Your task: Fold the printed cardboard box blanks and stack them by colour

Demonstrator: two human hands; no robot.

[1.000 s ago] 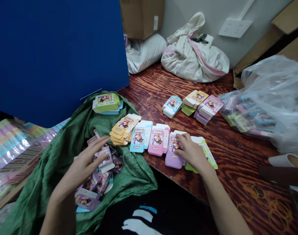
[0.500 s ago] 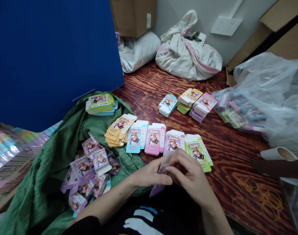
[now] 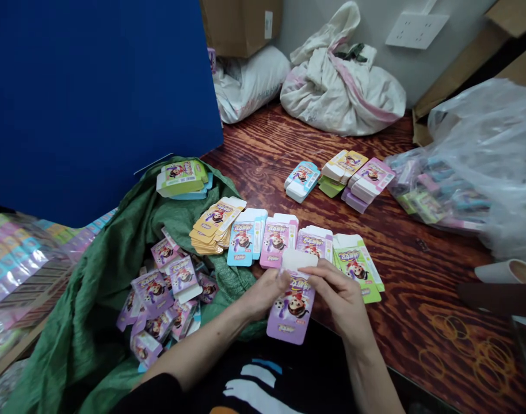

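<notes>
Between both hands, near my body, is a purple card box (image 3: 291,307), its printed front facing up and its white end flap raised. My left hand (image 3: 265,293) grips its left edge near the top. The fingers of my right hand (image 3: 334,287) pinch the flap and upper right edge. Just beyond lie flat piles of card boxes: yellow (image 3: 215,221), blue (image 3: 242,238), pink (image 3: 277,241), purple (image 3: 312,241) and green (image 3: 355,267). My hands partly cover the purple pile. Left of my left arm, several loose purple boxes (image 3: 153,293) lie on a green sack (image 3: 86,287).
Bundled boxes stand farther back on the wooden table (image 3: 254,149), one bundle blue (image 3: 301,181). A clear plastic bag (image 3: 435,190) of boxes lies right, near a paper cup (image 3: 504,270) and rubber bands (image 3: 491,362). White sacks (image 3: 340,98) rest by the wall; a blue panel (image 3: 99,103) rises left.
The purple box has turned from nearly edge-on to face up, showing its print and white flap. My hands have moved slightly apart around it. The view has shifted slightly.
</notes>
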